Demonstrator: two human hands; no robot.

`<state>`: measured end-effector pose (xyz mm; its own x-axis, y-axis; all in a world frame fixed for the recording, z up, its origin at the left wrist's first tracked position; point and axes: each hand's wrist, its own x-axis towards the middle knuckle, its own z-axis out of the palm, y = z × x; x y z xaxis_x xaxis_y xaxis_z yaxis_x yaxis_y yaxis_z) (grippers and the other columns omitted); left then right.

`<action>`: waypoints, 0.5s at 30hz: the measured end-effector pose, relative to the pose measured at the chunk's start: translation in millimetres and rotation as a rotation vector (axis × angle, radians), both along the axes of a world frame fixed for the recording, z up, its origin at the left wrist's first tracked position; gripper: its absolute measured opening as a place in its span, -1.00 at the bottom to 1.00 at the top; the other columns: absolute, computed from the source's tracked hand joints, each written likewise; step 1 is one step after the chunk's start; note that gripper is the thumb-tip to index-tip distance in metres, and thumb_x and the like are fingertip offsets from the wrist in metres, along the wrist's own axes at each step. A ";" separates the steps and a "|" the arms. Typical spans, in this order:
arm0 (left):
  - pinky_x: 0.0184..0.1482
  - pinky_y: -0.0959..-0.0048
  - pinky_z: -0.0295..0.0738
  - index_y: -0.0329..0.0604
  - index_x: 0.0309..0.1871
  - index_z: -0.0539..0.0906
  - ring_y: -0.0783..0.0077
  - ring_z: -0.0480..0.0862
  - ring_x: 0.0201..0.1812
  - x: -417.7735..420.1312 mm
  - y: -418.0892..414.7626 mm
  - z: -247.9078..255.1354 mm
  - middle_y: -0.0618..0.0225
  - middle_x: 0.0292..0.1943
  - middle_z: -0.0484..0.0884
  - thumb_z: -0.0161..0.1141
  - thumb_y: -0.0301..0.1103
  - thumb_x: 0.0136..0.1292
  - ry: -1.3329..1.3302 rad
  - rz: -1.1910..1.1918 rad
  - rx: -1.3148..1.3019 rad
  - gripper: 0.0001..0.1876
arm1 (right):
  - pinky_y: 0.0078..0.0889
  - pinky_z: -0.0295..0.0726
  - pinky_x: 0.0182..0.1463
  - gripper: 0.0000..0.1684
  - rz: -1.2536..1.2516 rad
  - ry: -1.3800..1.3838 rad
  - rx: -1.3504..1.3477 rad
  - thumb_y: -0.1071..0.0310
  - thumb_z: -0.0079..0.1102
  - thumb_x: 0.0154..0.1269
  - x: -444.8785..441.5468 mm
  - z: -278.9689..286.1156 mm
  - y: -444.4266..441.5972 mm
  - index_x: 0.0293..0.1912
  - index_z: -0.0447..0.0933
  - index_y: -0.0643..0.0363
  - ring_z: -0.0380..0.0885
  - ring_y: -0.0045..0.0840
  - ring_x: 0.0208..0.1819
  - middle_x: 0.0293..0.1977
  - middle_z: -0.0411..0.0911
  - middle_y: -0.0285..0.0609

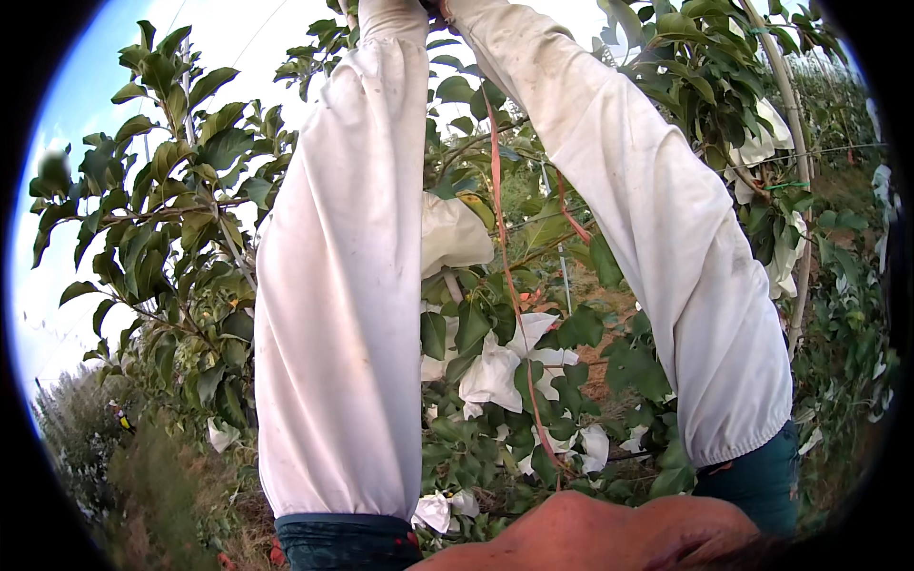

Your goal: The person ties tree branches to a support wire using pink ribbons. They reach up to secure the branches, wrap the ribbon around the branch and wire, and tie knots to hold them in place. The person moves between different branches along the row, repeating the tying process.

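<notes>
Both of my arms reach up in white sleeve covers, the left one (343,285) and the right one (614,164). My left hand is beyond the top edge, out of view. Of my right hand (444,10) only a sliver of skin shows at the top edge, close to the left cuff; what it touches is hidden. Between the arms a reddish ribbon (498,171) hangs down among green leaves. Pale bags hang on the fruit tree's branches, one (453,235) beside the left sleeve and a white one (493,375) lower down.
Leafy branches (171,207) spread at the left. On the right stand a thin pole (796,157), a wire and more white bags (764,135) among leaves. Bagged branches (593,446) hang low in the middle. A small figure in yellow (123,420), possibly a person, is far left.
</notes>
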<state>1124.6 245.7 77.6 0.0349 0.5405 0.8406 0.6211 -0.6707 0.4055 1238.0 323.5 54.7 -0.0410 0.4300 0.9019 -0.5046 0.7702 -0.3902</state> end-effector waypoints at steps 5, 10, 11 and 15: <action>-0.55 0.58 0.56 -0.30 -0.22 0.51 0.33 0.66 -0.44 11.7 -5.1 0.6 0.31 -0.48 0.60 0.07 -0.30 0.24 -0.044 0.034 -0.042 -0.79 | -0.80 0.33 -0.75 -0.80 0.155 -0.167 -0.108 0.38 -0.10 0.30 21.2 1.0 -12.3 -0.22 0.39 0.35 0.47 -0.65 -0.68 -0.55 0.48 -0.14; -0.57 0.60 0.57 -0.30 -0.23 0.50 0.33 0.67 -0.46 22.0 -13.4 -7.3 0.32 -0.50 0.60 0.05 -0.29 0.26 -0.097 0.088 -0.104 -0.78 | -0.85 0.30 -0.80 -0.79 0.471 -0.337 -0.246 0.38 -0.11 0.31 33.9 -9.8 -11.1 -0.21 0.39 0.36 0.45 -0.68 -0.72 -0.55 0.49 -0.13; -0.58 0.60 0.57 -0.30 -0.23 0.50 0.33 0.67 -0.46 24.0 -15.5 -11.4 0.32 -0.50 0.60 0.05 -0.29 0.27 -0.127 0.106 -0.131 -0.78 | -0.86 0.29 -0.80 -0.78 0.531 -0.357 -0.271 0.38 -0.11 0.32 33.2 -12.2 -10.3 -0.20 0.39 0.36 0.45 -0.68 -0.73 -0.55 0.49 -0.13; -0.56 0.59 0.52 -0.27 -0.21 0.52 0.37 0.64 -0.46 13.6 0.7 -10.4 0.32 -0.46 0.60 0.10 -0.29 0.23 -0.065 -0.021 -0.049 -0.78 | -0.88 0.13 -0.90 -0.79 0.442 -0.434 -0.273 0.36 -0.25 0.38 27.1 -21.8 -22.3 -0.24 0.39 0.23 0.19 -0.83 -0.84 -0.61 0.42 -0.30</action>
<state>1138.2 246.4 67.2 -0.0068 0.5804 0.8143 0.5784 -0.6620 0.4767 1265.2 301.2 32.8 -0.5992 0.4994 0.6257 -0.5033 0.3727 -0.7796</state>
